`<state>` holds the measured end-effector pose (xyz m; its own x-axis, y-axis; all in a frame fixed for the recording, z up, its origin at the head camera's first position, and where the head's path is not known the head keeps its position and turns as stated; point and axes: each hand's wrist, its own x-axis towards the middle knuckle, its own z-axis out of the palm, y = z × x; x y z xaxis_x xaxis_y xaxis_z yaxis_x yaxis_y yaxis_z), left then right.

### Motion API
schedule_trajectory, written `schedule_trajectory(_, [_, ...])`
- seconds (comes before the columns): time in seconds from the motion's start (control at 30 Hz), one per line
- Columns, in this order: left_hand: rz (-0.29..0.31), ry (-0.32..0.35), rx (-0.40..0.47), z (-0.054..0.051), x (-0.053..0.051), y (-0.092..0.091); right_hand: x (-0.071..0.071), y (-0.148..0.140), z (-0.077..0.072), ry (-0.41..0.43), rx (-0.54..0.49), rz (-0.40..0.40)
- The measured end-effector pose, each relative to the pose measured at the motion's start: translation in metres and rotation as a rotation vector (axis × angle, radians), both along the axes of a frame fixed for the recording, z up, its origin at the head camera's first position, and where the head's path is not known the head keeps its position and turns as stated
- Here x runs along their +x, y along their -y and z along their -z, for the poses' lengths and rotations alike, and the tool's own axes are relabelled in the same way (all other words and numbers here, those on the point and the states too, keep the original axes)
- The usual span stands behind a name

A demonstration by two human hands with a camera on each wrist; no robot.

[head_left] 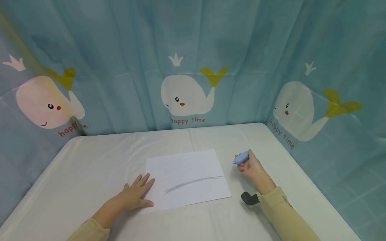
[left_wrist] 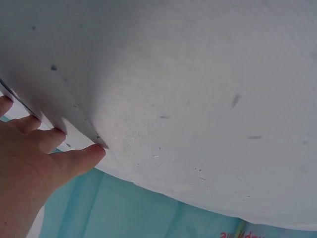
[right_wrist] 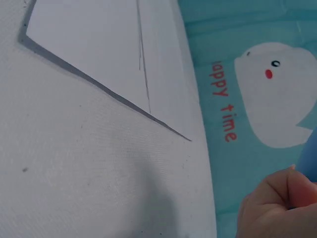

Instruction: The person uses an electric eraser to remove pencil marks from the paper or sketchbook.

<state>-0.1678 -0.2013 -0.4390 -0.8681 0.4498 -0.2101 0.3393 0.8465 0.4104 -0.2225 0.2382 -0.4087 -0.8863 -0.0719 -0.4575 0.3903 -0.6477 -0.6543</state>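
A white sheet of paper [head_left: 184, 167] lies on the table, with a grey pencil-like streak [head_left: 193, 183] across its lower right half. My left hand [head_left: 134, 194] rests with spread fingers on the sheet's left edge; the left wrist view shows its thumb [left_wrist: 81, 159] and fingertips at the paper's edge. To the right of the sheet, above the table, my right hand [head_left: 251, 166] grips a short, thick light blue tool [head_left: 242, 157] with a small pale tip pointing left. Only a sliver of the blue tool [right_wrist: 309, 161] enters the right wrist view. Its exact kind is unclear.
A black bent object [head_left: 249, 198] lies beside the right sleeve [head_left: 283, 211], which partly covers it. White cloth [head_left: 99, 160] covers the table. Blue curtains [head_left: 129, 67] printed with whales enclose its back and sides. Small dark specks dot the cloth in the left wrist view.
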Motion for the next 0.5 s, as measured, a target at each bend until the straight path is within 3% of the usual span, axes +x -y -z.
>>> schedule_trajectory(0.23, [-0.003,0.022,-0.009,-0.002,0.006,-0.001,0.006,0.003,0.003,-0.094,0.034,-0.075])
schedule_trajectory(0.5, [0.019,0.044,-0.048,-0.005,0.001,-0.001,0.014,0.0,-0.004,-0.147,-0.159,-0.094])
